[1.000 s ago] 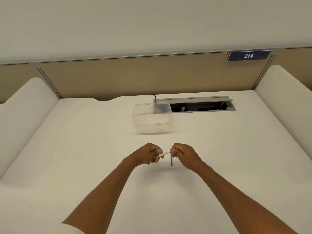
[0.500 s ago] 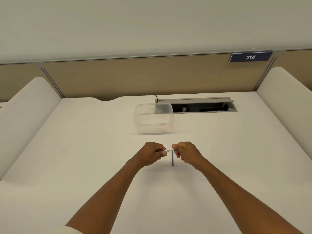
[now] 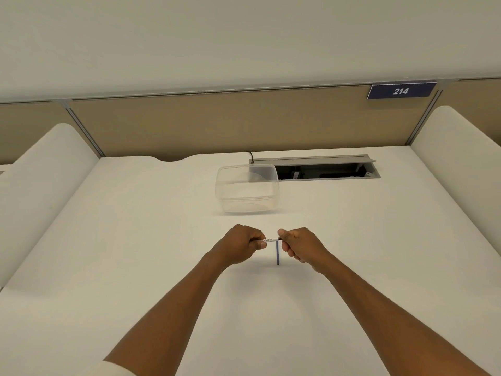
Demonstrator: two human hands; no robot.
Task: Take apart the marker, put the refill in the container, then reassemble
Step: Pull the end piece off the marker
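Both hands curled on marker [image 3: 269,240], held level above tabletop [image 3: 135,253]: left hand [image 3: 238,246] grips barrel, right hand [image 3: 299,246] grips other end. Blue stick [image 3: 278,253] (probably refill) hangs down beside right hand. Container [image 3: 246,189] straight ahead, farther away.

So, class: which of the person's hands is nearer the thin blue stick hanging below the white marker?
Right. The right hand sits just beside the thin blue stick; the left hand grips the white marker further off.
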